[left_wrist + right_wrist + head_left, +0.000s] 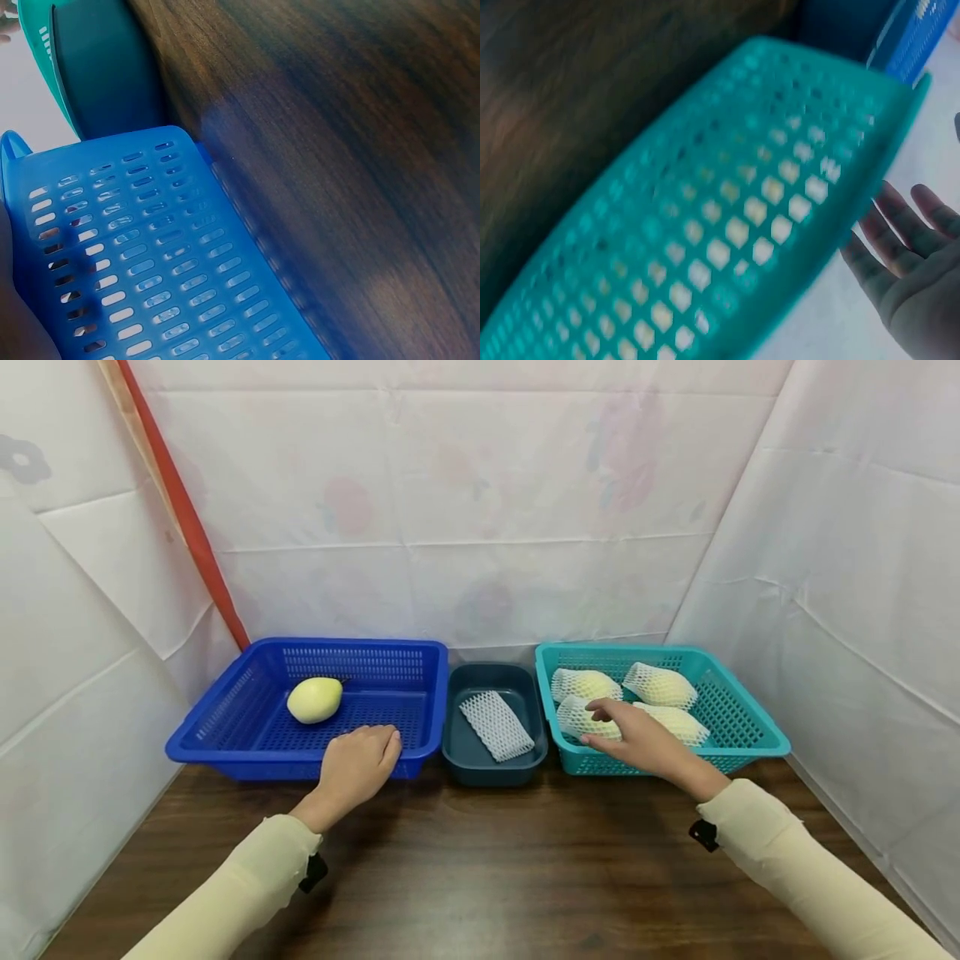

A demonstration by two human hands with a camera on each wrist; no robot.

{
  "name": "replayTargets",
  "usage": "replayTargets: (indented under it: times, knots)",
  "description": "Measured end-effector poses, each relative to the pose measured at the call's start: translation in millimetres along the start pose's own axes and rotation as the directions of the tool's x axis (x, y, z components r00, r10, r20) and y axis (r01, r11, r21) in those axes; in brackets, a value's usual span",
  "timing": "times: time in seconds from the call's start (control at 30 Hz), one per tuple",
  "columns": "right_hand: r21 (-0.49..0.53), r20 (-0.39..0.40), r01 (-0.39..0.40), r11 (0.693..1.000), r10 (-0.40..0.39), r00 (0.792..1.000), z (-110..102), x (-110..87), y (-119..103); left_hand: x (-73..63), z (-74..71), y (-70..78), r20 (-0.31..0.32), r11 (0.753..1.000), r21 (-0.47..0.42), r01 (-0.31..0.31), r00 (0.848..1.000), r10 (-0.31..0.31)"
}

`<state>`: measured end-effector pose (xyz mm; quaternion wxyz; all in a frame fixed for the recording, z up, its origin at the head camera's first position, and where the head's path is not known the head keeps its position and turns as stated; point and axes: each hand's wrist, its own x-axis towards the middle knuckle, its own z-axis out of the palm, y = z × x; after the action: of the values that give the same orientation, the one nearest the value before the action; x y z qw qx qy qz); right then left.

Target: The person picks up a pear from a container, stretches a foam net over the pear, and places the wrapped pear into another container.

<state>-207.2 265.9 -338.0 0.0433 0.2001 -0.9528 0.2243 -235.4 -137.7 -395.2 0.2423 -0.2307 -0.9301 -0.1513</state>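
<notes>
My left hand [360, 763] is at the front right rim of the blue basket [247, 758], back of the hand up and fingers hidden. In the left wrist view only the edge of that hand [19, 315] shows beside the basket's slotted wall. A pale yellow pear-shaped fruit [315, 700] lies bare in this basket. My right hand [637, 737] hovers over the front of the teal basket [750, 739], thumb and fingers apart, holding nothing. Below it are foam-netted fruits, including the front left one [576, 714] and the front right one [678, 724].
Between the baskets stands a dark teal tray [457, 752] holding a white foam net sleeve [497, 725]. Two more netted fruits, at back left [592, 683] and back right [663, 685], lie in the teal basket. White sheeting [465, 485] rises behind the brown wooden table [480, 868].
</notes>
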Motion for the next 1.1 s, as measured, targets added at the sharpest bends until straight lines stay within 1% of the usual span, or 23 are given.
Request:
replayTargets:
  times: [0.07,0.17,0.3,0.43,0.6,0.8,0.87,0.97,1.03,1.1]
  knots:
    - [-0.008,0.023,-0.014,1.0,0.014,1.0,7.9,2.1,-4.2,0.9,-0.8,0.0,-0.002,1.0,0.001,0.0,1.0,0.0]
    - [-0.056,0.051,-0.034,0.998,0.037,0.998,19.5,4.8,-6.7,2.2,-2.2,0.3,0.009,1.0,0.004,0.007,1.0,-0.007]
    - [-0.137,0.062,-0.028,0.99,0.036,0.997,32.6,5.7,-4.6,3.1,-2.8,1.2,0.028,1.0,0.0,0.019,0.999,-0.019]
    - [-0.208,0.043,0.019,0.978,-0.01,0.999,40.5,4.4,-2.2,3.3,-1.9,1.6,0.035,1.0,-0.002,0.025,0.999,-0.025]
    - [-0.29,0.017,0.08,0.954,-0.079,0.997,46.2,4.9,-0.5,1.6,-2.7,2.0,0.038,0.999,0.001,0.036,0.999,-0.036]
    - [-0.335,-0.038,0.096,0.937,-0.115,0.993,51.9,4.4,1.1,0.6,-5.8,3.1,0.045,0.999,-0.001,0.037,0.998,-0.037]
    - [-0.342,-0.053,0.094,0.935,-0.119,0.991,52.5,3.2,1.4,2.0,-7.3,3.6,0.064,0.999,-0.015,0.035,0.997,-0.034]
    - [-0.346,-0.071,0.098,0.933,-0.13,0.989,53.0,1.7,2.3,5.0,-11.1,4.5,0.111,0.998,-0.041,0.041,0.993,-0.036]
    - [-0.345,-0.082,0.101,0.933,-0.138,0.987,53.2,1.2,2.8,7.5,-14.6,4.8,0.169,0.996,-0.067,0.06,0.985,-0.048]
    - [-0.346,-0.09,0.107,0.932,-0.147,0.985,53.8,1.3,2.7,11.0,-19.7,4.9,0.24,0.994,-0.079,0.077,0.969,-0.056]
